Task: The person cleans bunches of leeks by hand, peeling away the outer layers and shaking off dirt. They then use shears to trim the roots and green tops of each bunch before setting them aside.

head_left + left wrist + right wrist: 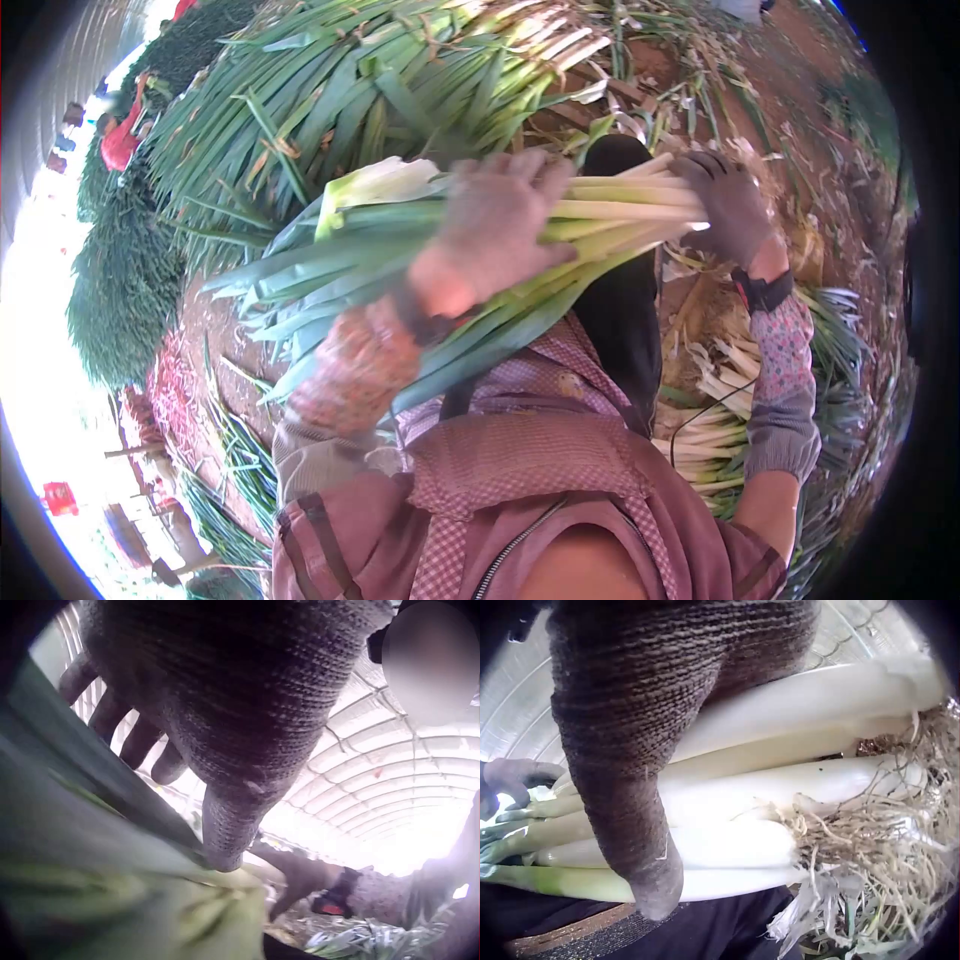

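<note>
A bundle of leeks [620, 212] lies across the person's lap, green leaves to the left and white stalks to the right. The gloved right hand [728, 208] grips the white ends, its thumb laid over the stalks [727, 844] in the right wrist view. Stringy roots [870, 862] stick out beyond that hand. Over the middle of the bundle is the gloved left hand [505, 225], blurred, with fingers spread. The left wrist view shows its fingers [139, 739] extended and its thumb tip right at the leeks. A pale, loose leaf [375, 190] lies on top of the bundle.
A big heap of leeks [350, 110] rises just beyond the lap. More leeks [710, 445] lie on the ground by the right arm. Leaf scraps litter the soil [800, 50]. Another person in red [120, 140] is at the far left, near further green piles [125, 280].
</note>
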Tool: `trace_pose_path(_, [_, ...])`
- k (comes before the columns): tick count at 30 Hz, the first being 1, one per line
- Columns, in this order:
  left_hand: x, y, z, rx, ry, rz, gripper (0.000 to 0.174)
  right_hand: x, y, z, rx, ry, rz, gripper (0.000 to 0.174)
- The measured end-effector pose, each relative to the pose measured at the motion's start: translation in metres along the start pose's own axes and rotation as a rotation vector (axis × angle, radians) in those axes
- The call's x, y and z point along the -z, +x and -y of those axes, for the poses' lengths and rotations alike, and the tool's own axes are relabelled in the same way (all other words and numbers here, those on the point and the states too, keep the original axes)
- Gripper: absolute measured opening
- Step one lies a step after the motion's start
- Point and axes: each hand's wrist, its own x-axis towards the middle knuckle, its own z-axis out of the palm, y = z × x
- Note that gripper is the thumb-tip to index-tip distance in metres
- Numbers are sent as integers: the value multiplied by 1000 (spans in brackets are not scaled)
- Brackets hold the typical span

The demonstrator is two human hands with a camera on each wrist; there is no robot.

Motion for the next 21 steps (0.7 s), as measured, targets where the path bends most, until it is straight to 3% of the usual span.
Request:
trace_pose_path(5, [34, -70, 83, 279, 436, -276, 83, -14, -19, -4, -64, 53, -99, 86])
trace_pose_path(9, [28, -115, 142, 506, 252, 90, 61, -21, -27, -13, -44, 26, -137, 87])
trace_pose_path(11, [17, -147, 176, 560, 201, 71, 45, -22, -27, -13, -46, 53, -139, 87])
trace_pose_path(13, [13, -190, 219, 800, 201, 222, 37, -17, -29, -9, -90, 113, -111, 87])
trace_pose_path(15, [49, -192, 194, 916, 527, 391, 34, -10, -25, -7, -179, 147, 4, 89])
trace_pose_path(17, [78, -175, 148, 831, 725, 18, 34, -12, -18, -13, -190, 225, 86, 94])
trace_pose_path(19, [83, -165, 115, 521, 584, -378, 36, -19, -10, -21, -78, 179, -4, 96])
trace_pose_path(21, [70, -139, 43, 550, -441, -353, 33, -19, -3, -25, -24, 182, -15, 96])
